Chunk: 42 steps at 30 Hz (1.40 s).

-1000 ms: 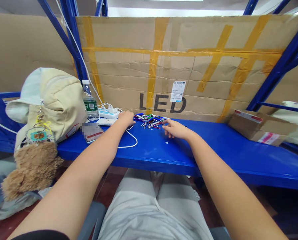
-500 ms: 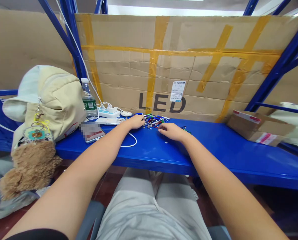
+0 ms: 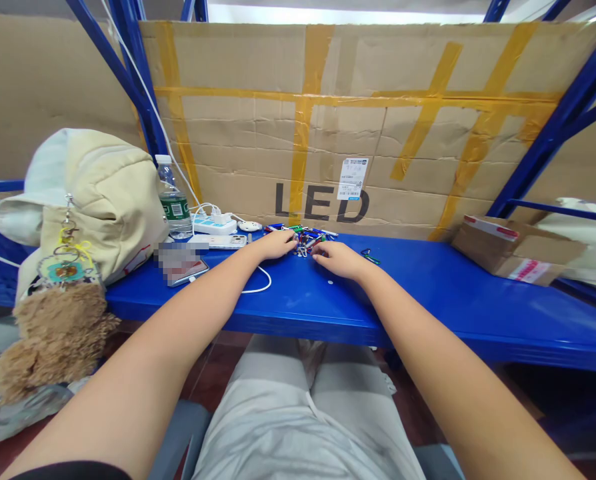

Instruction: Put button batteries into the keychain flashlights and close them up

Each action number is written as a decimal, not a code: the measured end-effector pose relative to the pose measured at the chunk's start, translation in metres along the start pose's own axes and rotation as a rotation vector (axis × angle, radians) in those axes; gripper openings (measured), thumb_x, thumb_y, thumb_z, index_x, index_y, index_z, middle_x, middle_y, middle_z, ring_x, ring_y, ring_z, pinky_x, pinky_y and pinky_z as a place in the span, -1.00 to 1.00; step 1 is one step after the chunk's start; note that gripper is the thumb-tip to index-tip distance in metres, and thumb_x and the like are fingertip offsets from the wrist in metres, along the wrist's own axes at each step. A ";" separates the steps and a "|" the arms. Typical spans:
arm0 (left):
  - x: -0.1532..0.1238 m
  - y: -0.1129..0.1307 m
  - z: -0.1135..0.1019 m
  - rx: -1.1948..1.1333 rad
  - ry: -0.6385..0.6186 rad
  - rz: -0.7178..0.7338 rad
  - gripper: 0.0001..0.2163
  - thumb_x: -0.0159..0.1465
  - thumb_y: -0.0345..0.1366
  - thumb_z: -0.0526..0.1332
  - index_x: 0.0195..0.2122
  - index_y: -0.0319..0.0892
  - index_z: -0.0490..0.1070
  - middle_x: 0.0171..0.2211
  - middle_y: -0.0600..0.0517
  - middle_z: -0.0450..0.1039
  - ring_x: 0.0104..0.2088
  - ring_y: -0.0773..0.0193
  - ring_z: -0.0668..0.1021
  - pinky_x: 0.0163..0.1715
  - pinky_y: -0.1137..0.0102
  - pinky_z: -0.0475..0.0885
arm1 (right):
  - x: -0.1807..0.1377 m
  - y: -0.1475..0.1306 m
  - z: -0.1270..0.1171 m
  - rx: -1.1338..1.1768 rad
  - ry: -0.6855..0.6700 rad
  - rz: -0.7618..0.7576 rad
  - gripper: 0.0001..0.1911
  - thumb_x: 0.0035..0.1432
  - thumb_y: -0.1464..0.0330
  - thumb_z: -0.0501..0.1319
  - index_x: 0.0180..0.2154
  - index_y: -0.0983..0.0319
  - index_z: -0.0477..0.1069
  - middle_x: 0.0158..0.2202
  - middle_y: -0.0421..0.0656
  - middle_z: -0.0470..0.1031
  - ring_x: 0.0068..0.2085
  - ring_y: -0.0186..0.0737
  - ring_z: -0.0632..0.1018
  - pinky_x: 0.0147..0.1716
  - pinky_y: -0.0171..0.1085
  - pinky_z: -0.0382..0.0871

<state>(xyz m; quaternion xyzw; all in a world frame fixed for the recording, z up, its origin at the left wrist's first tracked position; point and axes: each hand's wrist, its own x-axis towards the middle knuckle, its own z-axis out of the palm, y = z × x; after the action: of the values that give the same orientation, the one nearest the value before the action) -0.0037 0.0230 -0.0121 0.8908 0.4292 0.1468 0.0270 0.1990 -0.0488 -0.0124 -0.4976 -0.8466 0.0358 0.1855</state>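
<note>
On the blue shelf top lies a pile of small shiny metal clips (image 3: 303,249), in blue, red, green and silver; they look like carabiners, though most are too small to make out. My left hand (image 3: 279,245) rests palm down over the pile's left side, fingers stretched toward its middle. From the right, my right hand (image 3: 339,259) reaches the pile's near edge with bent fingers, thumb and fingertips slightly apart. Nothing can be seen held in either hand. A green carabiner (image 3: 371,257) lies apart, just beyond my right wrist.
A large cardboard panel (image 3: 258,147) stands behind the blue shelf (image 3: 428,287). Left are a cream bag (image 3: 113,193), a water bottle (image 3: 175,207), a power strip (image 3: 213,225), phones (image 3: 223,241) and a white cable (image 3: 258,291). An open cardboard box (image 3: 513,250) sits right.
My left hand has shifted slightly right, further over the pile, uncovering clips behind it. My right hand has edged left toward the pile. The whole view has moved a little.
</note>
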 end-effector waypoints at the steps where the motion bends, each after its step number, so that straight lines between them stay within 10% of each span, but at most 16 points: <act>1: 0.000 0.000 0.000 0.010 0.001 0.003 -0.73 0.37 -0.21 -0.05 -0.16 -0.21 0.39 -0.09 -0.09 0.51 -0.13 0.18 0.53 -0.12 0.37 0.36 | 0.001 0.000 0.001 0.001 0.007 -0.009 -0.80 0.23 0.46 0.12 -0.16 0.26 0.48 -0.07 -0.04 0.57 -0.08 -0.15 0.54 -0.05 -0.26 0.34; 13: -0.006 0.008 -0.007 0.032 -0.037 0.010 -0.75 0.36 -0.22 -0.02 -0.19 -0.21 0.40 -0.12 -0.07 0.53 -0.15 0.18 0.53 -0.17 0.39 0.35 | 0.020 0.005 0.022 -0.131 0.014 -0.016 -0.43 0.23 0.51 -0.02 0.28 0.30 0.13 0.14 0.09 0.44 0.13 0.04 0.46 0.07 -0.06 0.30; 26: -0.006 0.000 -0.015 0.050 0.028 0.058 -0.74 0.27 -0.17 0.07 -0.32 -0.23 0.46 -0.37 -0.01 0.50 -0.38 0.25 0.45 -0.39 0.41 0.24 | 0.027 0.010 0.017 -0.174 0.156 -0.096 -0.77 0.21 0.40 0.14 -0.16 0.28 0.54 -0.11 0.00 0.56 -0.07 -0.09 0.52 -0.07 -0.21 0.33; 42: -0.008 0.005 -0.016 0.026 -0.086 0.022 -0.78 0.14 -0.20 0.16 -0.59 -0.18 0.29 -0.58 0.08 0.30 -0.52 0.33 0.33 -0.52 0.40 0.13 | 0.026 0.005 0.020 -0.093 0.098 -0.145 -0.79 0.20 0.37 0.20 -0.19 0.29 0.58 -0.18 -0.04 0.60 -0.14 -0.13 0.53 -0.11 -0.24 0.33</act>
<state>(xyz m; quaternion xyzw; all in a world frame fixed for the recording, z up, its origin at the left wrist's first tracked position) -0.0086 0.0125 0.0020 0.9013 0.4196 0.1029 0.0322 0.1848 -0.0213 -0.0252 -0.4441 -0.8711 -0.0413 0.2056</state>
